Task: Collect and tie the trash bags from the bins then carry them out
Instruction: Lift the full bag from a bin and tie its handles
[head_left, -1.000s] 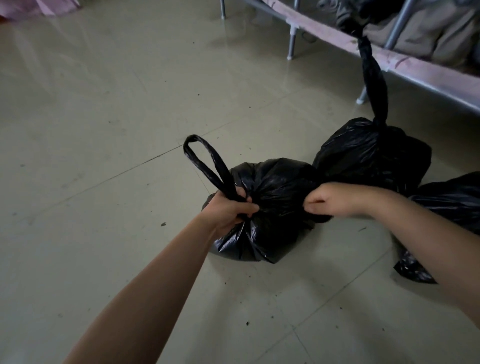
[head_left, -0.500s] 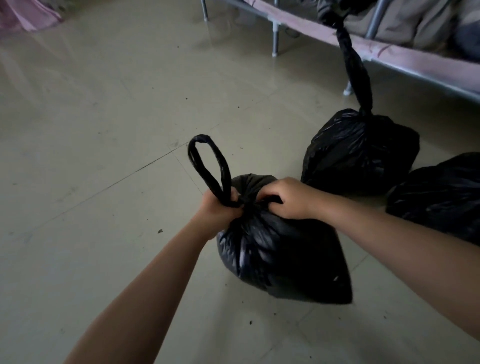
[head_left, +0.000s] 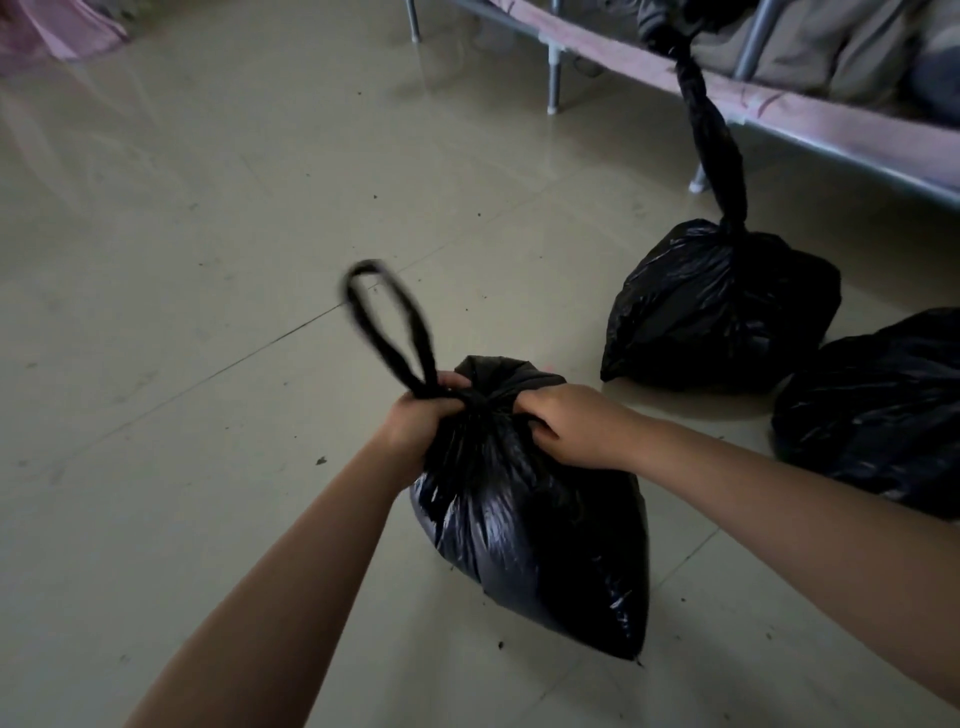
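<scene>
Since half a second ago, you have drawn the near trash bag (head_left: 535, 519) closer and its loop (head_left: 389, 332) has swung blurred above your left hand (head_left: 423, 421), which is clenched round the twisted neck at the knot. Your right hand (head_left: 563, 426) curls its fingers into the gathered plastic on the other side, so both hands grip the bag; whether its base touches the tiled floor (head_left: 182, 364) I cannot tell. If you pull the two ends apart too hard, the thin film could tear at the neck and spill; if you let go early, the knot may slip open. A second bag (head_left: 722, 306) stands well apart by the bed frame (head_left: 810, 124), a third bag (head_left: 878, 410) beside it.
</scene>
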